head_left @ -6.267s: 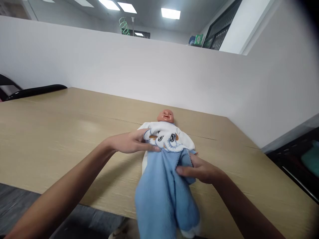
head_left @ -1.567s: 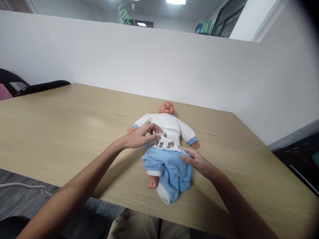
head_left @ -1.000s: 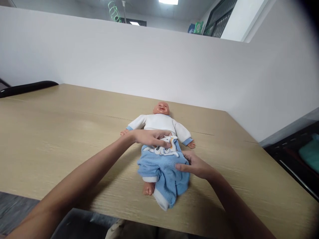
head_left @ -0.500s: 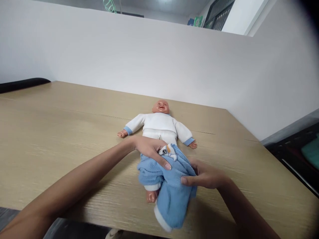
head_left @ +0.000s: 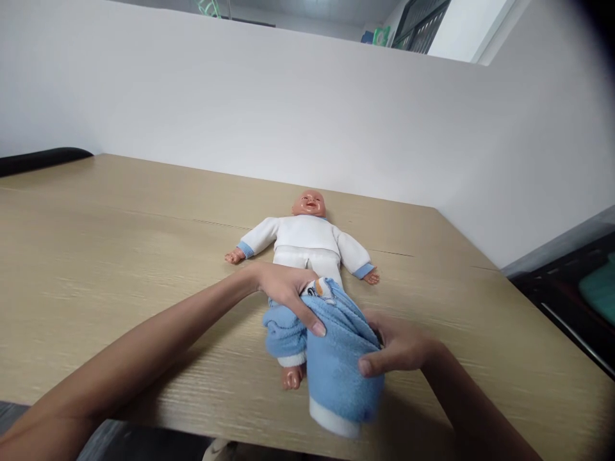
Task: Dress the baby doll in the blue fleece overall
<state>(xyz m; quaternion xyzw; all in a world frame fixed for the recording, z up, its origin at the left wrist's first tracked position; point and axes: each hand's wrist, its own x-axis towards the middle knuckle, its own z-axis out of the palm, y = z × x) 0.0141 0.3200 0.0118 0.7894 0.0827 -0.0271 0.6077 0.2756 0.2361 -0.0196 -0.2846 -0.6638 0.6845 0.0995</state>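
A baby doll in a white top lies on its back on the wooden table, head away from me. Blue fleece trousers with white cuffs are bunched around its legs; one bare foot shows at the left. My left hand grips the waistband on the doll's left side. My right hand pinches the blue cloth of the other trouser leg, which is lifted toward me.
A white partition wall runs behind the table. A black chair back shows at the far left. A dark shelf or crate with something teal stands to the right of the table.
The trousers have been drawn down from the doll's waist toward its feet, uncovering the white top's hem. Both hands moved toward me with the cloth, and the right trouser leg is raised.
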